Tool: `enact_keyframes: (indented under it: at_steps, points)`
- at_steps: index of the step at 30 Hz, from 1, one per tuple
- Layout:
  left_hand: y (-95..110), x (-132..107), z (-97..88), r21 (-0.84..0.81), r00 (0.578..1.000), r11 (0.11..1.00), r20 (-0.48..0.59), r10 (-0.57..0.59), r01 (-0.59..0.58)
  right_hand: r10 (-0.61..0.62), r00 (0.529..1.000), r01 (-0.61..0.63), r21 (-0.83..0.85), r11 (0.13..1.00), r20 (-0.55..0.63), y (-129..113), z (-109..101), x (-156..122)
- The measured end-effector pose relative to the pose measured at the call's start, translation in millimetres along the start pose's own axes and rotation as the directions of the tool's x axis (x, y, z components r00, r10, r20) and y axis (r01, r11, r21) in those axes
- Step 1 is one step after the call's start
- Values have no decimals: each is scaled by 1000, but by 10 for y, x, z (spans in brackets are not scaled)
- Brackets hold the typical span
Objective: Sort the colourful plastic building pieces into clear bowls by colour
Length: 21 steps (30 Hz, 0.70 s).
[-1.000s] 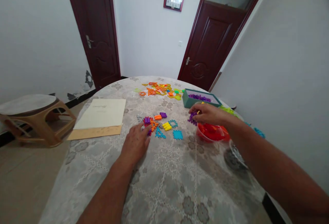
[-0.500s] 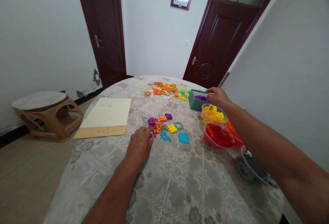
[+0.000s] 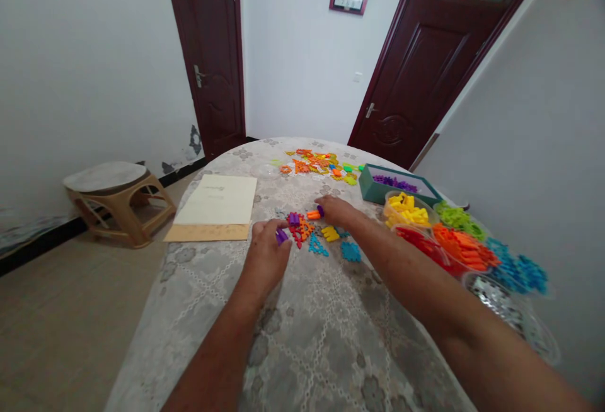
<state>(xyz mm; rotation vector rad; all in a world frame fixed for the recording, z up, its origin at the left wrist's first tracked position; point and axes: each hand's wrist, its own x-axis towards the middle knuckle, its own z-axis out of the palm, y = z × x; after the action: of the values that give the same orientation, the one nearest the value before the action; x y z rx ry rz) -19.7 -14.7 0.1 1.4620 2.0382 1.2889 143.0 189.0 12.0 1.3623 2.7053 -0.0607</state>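
My left hand (image 3: 267, 245) is closed in a pinch on a purple plastic building piece (image 3: 282, 236), just left of a small cluster on the table. In that cluster lie a red toothed piece (image 3: 295, 234), an orange triangular piece (image 3: 307, 228) and another purple piece (image 3: 293, 218). My right hand (image 3: 336, 211) reaches in from the right, fingers closed on a purple piece (image 3: 320, 211) at the end of an orange piece (image 3: 312, 215). Nearer me lie a yellow piece (image 3: 329, 234), a blue triangular piece (image 3: 318, 246) and a blue square piece (image 3: 350, 251).
A green box (image 3: 373, 193) holds purple pieces. Tubs of yellow (image 3: 406, 210), green (image 3: 459, 220), orange (image 3: 463, 247), red and blue (image 3: 515, 264) pieces line the right side. A mixed pile (image 3: 312, 163) lies farther back; paper (image 3: 220, 201) is at left.
My right hand has come from the green box back to the cluster, onto the purple piece by the orange one. My left hand has lifted a purple piece slightly. The view has swung left.
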Motion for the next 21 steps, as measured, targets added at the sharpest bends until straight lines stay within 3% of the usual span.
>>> enact_keyframes:
  at_steps: [4, 10, 17, 21]
  points:
    - [52, 36, -178, -99, 996, 992, 14, -84, 84, 47, 999, -47, 22, 999, 17, 50, 70, -23]
    - [95, 37, -325, -381, 985, 909, 30, -171, 169, 82, 995, -76, 107, 991, -54, 77, -97, -158]
    - [8, 71, -350, -367, 974, 925, -158, -162, 94, -36, 983, 107, 402, 909, -182, -476, -18, -203]
    - [-31, 91, -336, -372, 972, 923, -165, -168, 96, -66, 985, 126, 412, 902, -158, -736, 68, -124]
